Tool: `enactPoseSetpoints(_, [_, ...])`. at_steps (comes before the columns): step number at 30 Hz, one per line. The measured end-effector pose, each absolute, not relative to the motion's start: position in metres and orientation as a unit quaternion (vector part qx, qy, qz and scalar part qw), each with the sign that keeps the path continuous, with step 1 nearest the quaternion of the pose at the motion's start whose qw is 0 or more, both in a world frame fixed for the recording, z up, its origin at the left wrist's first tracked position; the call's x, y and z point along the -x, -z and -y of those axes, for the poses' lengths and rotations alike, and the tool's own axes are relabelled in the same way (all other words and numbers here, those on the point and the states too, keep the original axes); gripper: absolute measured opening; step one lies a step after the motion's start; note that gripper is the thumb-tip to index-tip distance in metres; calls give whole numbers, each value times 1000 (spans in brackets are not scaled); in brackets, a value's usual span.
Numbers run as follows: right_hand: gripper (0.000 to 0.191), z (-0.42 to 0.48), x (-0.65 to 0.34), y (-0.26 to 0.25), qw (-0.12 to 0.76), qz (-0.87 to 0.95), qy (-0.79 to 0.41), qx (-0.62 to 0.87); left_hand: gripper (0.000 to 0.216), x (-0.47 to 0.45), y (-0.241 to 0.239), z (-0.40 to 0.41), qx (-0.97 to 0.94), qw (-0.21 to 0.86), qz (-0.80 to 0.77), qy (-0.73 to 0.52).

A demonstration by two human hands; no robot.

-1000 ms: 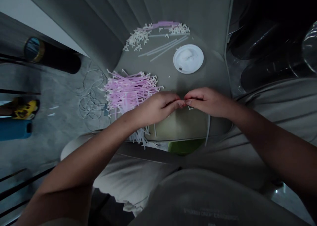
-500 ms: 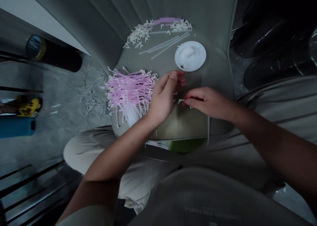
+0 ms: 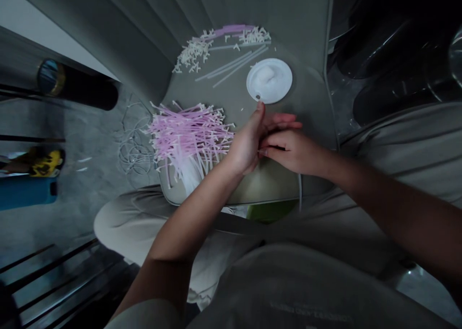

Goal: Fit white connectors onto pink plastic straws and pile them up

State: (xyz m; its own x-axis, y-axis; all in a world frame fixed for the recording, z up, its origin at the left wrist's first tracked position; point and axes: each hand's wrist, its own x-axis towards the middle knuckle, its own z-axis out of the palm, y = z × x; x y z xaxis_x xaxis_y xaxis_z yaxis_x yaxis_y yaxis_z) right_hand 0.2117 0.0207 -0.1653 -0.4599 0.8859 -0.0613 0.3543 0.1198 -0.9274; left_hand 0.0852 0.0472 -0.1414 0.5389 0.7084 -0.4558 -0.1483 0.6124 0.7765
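My left hand [image 3: 249, 141] is turned with its thumb up against the rim of a round white plastic lid [image 3: 269, 81], which has a tuft of white fluff on it. Its fingers lie spread across my right hand [image 3: 292, 151], whose bent fingers press in near the left palm. Whatever they hold, if anything, is hidden. Just left of my left hand lies a big heap of pink straws [image 3: 191, 136] with small white T-shaped ends. Farther off are small white cut pieces [image 3: 193, 55] and several long thin grey straws [image 3: 234, 67].
A grey-green cloth [image 3: 216, 95] lies over my lap, with beige trousers [image 3: 122, 223] beside it. A coil of thin white wire [image 3: 133, 141] lies on the concrete floor. A dark cylinder [image 3: 79, 88], a yellow-and-black object [image 3: 46, 163] and a blue object [image 3: 27, 193] stand farther left.
My left hand has moved from a fingertip meeting with my right, rotating until its thumb points at the lid, and now lies over my right hand. My right hand has barely moved.
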Motion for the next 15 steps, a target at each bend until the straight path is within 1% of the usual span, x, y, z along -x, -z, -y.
enactPoseSetpoints(5, [18,-20,-212,164,235,714,-480,452,68,-85,145,-47,-343,808,-410,-246])
enactPoseSetpoints(15, [19,-19,-213,170,242,725,-470,442,68,-84,154,-46,-343,806,-423,-233])
